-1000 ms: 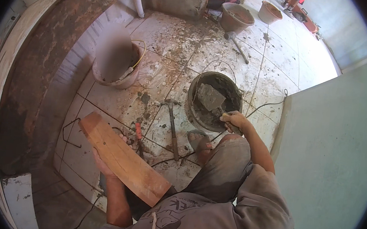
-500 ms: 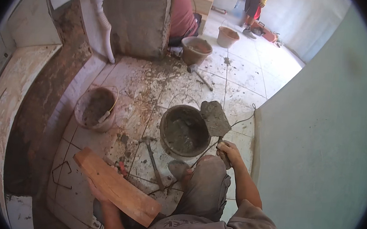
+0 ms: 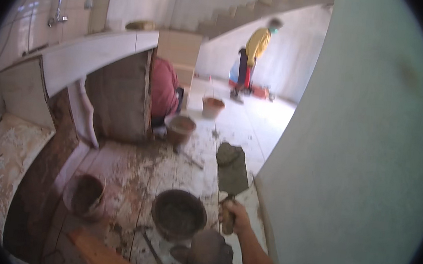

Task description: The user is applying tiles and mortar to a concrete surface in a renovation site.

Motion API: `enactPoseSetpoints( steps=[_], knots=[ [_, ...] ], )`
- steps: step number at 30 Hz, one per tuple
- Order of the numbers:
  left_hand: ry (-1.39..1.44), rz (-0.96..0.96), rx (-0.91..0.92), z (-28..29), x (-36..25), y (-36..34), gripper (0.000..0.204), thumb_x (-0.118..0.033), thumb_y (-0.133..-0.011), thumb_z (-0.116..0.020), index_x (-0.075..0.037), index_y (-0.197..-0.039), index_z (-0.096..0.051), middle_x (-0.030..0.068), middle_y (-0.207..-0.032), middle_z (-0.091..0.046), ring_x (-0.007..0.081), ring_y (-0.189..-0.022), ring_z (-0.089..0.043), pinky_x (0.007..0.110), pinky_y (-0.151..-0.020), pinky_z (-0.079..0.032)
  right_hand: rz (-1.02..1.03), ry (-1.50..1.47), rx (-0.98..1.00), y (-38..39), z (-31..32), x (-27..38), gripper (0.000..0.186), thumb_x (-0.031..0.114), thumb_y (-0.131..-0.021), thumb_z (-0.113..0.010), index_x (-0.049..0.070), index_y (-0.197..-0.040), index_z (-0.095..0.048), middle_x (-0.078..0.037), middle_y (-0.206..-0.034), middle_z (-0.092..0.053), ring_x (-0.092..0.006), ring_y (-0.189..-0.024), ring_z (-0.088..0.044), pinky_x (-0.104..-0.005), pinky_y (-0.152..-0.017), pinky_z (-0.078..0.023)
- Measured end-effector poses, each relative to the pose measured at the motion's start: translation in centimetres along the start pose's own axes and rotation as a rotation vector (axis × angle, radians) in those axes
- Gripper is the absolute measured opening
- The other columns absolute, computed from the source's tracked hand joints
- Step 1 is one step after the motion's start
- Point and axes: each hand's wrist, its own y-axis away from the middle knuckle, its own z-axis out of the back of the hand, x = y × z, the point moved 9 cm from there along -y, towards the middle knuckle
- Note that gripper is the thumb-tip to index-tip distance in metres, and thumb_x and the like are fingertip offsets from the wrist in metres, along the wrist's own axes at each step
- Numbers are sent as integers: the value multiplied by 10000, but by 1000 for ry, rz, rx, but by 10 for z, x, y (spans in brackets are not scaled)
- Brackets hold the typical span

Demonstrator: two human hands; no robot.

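Observation:
My right hand is closed round the handle of a trowel, held out to the right of a mortar bucket. Grey mortar is heaped thickest toward the blade's far end. A dark, round bucket of wet grey mortar stands on the floor in front of my knee. At the lower left a reddish-brown wooden board slants into view, blurred. My left hand does not show at this moment. A hammer lies on the tiles between board and bucket.
A second bucket stands left; two more are farther off. A crouching person in red is beside the counter. Another in yellow stands farther back. A pale wall rises close on my right.
My view has tilted up, bringing the tap and stairs into sight. The loaded trowel has moved away from beside the bucket's rim, its blade now pointing forward. My left hand has dropped from sight.

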Motion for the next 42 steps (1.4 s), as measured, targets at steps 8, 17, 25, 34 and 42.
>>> enactPoseSetpoints(
  steps=[8,17,25,34,42],
  knots=[
    [-514,-342,-46,52,-38,11,764,-639,-901,-382,-34,-1368,-402,250,-1241,-534,436,-997,-581,581,-824,-501,266,-170,112,25,-85,62,382,293,-884,-654,32,-1124,-510,-107,-848,-579,-204,-714,-592,-332,-633,-524],
    [-1110,-740,-107,74,-69,31,746,-604,-911,-420,-29,-1385,-378,245,-1244,-534,422,-972,-594,559,-811,-516,250,-381,319,34,-140,45,385,247,-886,-651,49,-1175,-492,-132,-940,-591,-235,-742,-618,-350,-653,-546],
    [-155,-144,-214,36,-63,23,680,-280,-852,-686,-21,-1396,-370,202,-1249,-557,375,-1018,-607,491,-844,-526,95,-335,520,34,-205,5,401,211,-862,-686,46,-1178,-503,-150,-922,-625,-241,-727,-636,-346,-643,-534],
    [73,-63,-81,30,-75,15,645,-542,-939,-423,-66,-1375,-431,187,-1338,-502,387,-1176,-519,476,-1024,-418,-121,-88,546,42,-278,-44,378,177,-835,-678,-7,-1133,-535,-134,-863,-629,-202,-667,-611,-314,-597,-520],
    [88,-59,-299,-12,-90,7,653,-584,-947,-301,-46,-1251,-511,227,-1098,-620,381,-935,-627,496,-806,-529,-17,88,659,44,-330,-66,339,205,-856,-624,-19,-1093,-532,-114,-837,-599,-185,-660,-592,-302,-593,-488]
  ],
)
